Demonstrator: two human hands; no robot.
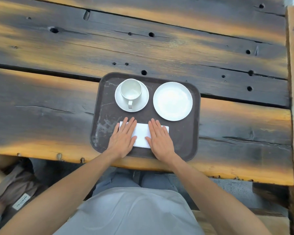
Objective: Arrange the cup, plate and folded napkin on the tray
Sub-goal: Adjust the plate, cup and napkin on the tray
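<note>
— Why are both palms down on the napkin (141, 136)?

— To press the fold flat. My left hand (123, 138) covers its left end and my right hand (158, 137) its right end, fingers straight and together, gripping nothing. Only the white middle strip and the two far corners show between and beside them.

— And why there on the tray (185, 141)?

— It lies along the near edge, closest to me, so whoever gets the tray reaches it first (that's my reasoning, anyway). It sits slightly askew, its right end a little nearer me, so I judge it may want a small nudge to square it with the rim.

— The crockery?

— The cup (130, 90) stands upright on its saucer (143, 102) at the far left, handle pointing toward me for an easy pick-up. The plate (172, 101) sits at the far right, just beside the saucer without touching it. Both are clear of the napkin.

— So what's left?

— Little, I think. All three pieces are on the tray, which rests on the wooden table (58, 99) near its edge. Lifting my hands straight up should keep the fold from dragging.
</note>
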